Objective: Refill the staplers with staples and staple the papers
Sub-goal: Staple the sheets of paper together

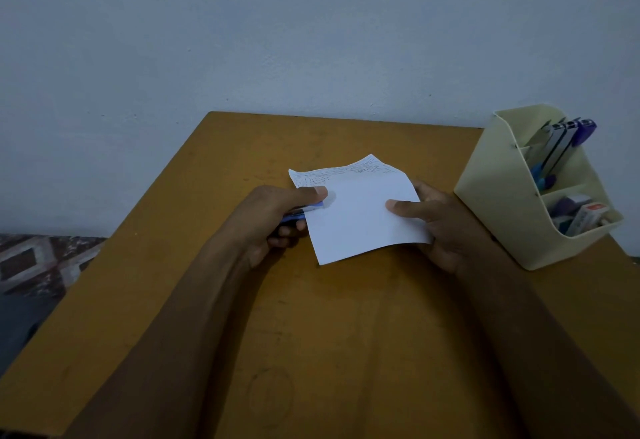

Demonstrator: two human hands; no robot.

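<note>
White papers (360,217) we steady above the worktop (332,328) in our right hand (433,220); our left hand (273,217) squeezes a blue stapler (304,212) on their edge (mostly hidden).

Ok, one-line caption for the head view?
Left hand presses a blue stapler onto papers held by the right hand.

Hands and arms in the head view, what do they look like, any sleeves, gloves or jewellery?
Both forearms are bare up to the frame edge: no sleeves in view. The left hand and right hand wear no gloves, and no rings, watch or bracelets show. The light is dim, so fine marks cannot be told.
</note>
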